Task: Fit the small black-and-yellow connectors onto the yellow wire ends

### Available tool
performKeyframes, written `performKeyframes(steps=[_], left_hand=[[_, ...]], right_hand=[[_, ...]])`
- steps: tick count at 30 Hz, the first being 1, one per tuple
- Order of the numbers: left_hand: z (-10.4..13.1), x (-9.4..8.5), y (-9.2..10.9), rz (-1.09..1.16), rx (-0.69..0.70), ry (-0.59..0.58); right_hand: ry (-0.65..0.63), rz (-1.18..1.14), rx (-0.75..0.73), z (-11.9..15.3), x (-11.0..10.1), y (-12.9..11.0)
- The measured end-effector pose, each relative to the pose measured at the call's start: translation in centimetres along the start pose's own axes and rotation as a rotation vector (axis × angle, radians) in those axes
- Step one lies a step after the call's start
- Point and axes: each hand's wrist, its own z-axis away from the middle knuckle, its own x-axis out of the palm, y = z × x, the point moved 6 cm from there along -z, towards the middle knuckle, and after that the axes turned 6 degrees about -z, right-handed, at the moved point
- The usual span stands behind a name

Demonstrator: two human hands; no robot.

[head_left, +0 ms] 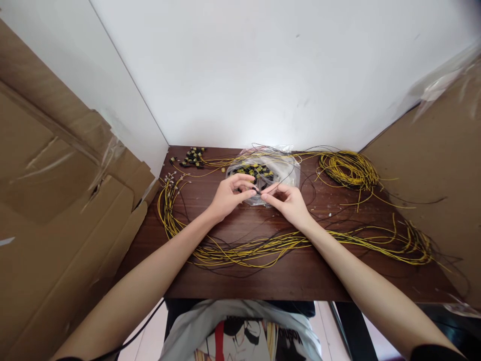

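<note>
Both hands meet over a clear plastic bag (pixel 291 173) that holds several black and yellow connectors (pixel 248 172). Between the fingertips of my left hand (pixel 235 193) is a small black piece (pixel 257 190), pinched by thumb and finger. My right hand (pixel 283 200) pinches a thin dark wire (pixel 281 180) right beside that piece, its thumb and index finger pressed together. Whether wire and piece are joined cannot be made out. Below the hands, a long bundle of yellow and black wires (pixel 255 248) curves across the brown table (pixel 240 286), passing under both forearms.
A coil of yellow wires (pixel 347 170) lies at the back right. Loose black and yellow connectors (pixel 193 157) sit at the back left, near white wire ends (pixel 171 179). Cardboard (pixel 67 200) stands at the left, more cardboard (pixel 432 150) at the right, a white wall (pixel 240 75) behind.
</note>
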Motion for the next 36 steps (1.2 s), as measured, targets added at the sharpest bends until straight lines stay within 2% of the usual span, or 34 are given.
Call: performKeyframes(steps=[6, 11, 19, 36], left_hand=[[0.0, -0.1, 0.1, 0.044, -0.005, -0.005], [0.0, 0.0, 0.4, -0.012, 0.032, -0.027], [0.1, 0.3, 0.5, -0.103, 0.076, -0.084], [0.0, 0.4, -0.1, -0.144, 0.023, -0.092]], right_hand=[[-0.027, 0.007, -0.021, 0.0, 0.1, 0.6], [0.024, -0.023, -0.032, -0.1, -0.2, 0.8], [0.056, 0.047, -0.107, 0.4, -0.1, -0.4], [0.047, 0.177, -0.213, 0.6, 0.3, -0.9]])
